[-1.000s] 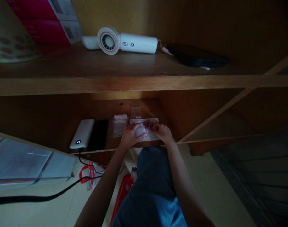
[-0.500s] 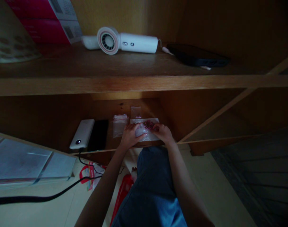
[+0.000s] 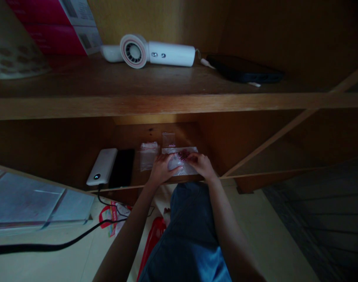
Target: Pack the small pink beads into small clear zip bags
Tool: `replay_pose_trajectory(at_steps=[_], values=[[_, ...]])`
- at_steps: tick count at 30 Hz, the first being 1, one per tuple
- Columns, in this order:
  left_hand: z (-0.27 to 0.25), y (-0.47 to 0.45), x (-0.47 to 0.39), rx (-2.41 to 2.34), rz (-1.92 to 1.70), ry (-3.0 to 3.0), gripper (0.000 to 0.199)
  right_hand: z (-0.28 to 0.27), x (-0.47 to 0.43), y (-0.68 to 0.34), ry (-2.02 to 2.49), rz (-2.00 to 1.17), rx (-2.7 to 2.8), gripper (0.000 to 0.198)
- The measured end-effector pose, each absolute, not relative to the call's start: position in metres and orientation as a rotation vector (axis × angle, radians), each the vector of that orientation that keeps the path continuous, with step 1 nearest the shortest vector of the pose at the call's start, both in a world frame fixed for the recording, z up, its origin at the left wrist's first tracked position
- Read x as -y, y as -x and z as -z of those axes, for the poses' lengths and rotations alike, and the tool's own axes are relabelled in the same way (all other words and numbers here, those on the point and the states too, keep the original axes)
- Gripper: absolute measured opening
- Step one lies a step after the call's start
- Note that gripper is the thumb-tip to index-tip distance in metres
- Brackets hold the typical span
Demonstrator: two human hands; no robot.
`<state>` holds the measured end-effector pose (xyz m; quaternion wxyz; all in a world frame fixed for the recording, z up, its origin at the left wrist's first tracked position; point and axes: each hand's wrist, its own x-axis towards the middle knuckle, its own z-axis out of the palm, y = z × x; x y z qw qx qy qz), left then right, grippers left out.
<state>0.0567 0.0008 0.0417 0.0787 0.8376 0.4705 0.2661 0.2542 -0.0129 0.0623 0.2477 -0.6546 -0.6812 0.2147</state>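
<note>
On the lower shelf, a pile of tiny dark pink beads (image 3: pixel 184 154) lies on a flat whitish plastic sheet or bag (image 3: pixel 191 170). My left hand (image 3: pixel 161 167) grips a small clear plastic bag (image 3: pixel 173 161) at the left of the pile, thumb stretched along its near side. At the right edge of the beads, my right hand (image 3: pixel 202 164) has its fingers pinched together. Whatever sits between those fingertips is too small to make out. Behind the sheet lies a small zip bag (image 3: pixel 168 139) with a few pink beads at its bottom. Several clear bags (image 3: pixel 148 157) are stacked left of my left hand.
Farther left are a black phone (image 3: pixel 122 168) and a white power bank (image 3: pixel 102 166) with a cable plugged in. The upper shelf (image 3: pixel 167 103) overhangs my hands, holding a white handheld fan (image 3: pixel 171 54), a dark phone (image 3: pixel 245 69) and pink boxes (image 3: pixel 54 37).
My right fingertips have shifted slightly left, farther over the beads. The left hand stays put on the clear bag.
</note>
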Motion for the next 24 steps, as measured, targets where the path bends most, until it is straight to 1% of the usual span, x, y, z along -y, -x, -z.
replay_pose_trajectory(at_steps=[7,14,17,24], values=[[-0.042,-0.057,-0.001,-1.387,-0.79,-2.507,0.049,-0.058,0.011,-0.247,1.433,-0.745,1.813,0.016],[-0.042,-0.057,-0.001,-1.38,-0.804,-2.495,0.05,-0.055,0.008,-0.244,1.33,-0.837,1.829,0.015],[-0.043,-0.057,-0.001,-1.383,-0.788,-2.504,0.05,-0.057,0.008,-0.249,1.375,-0.787,1.797,0.016],[-0.042,-0.056,-0.002,-1.401,-0.793,-2.501,0.049,-0.056,0.009,-0.257,1.682,-0.571,1.773,0.013]])
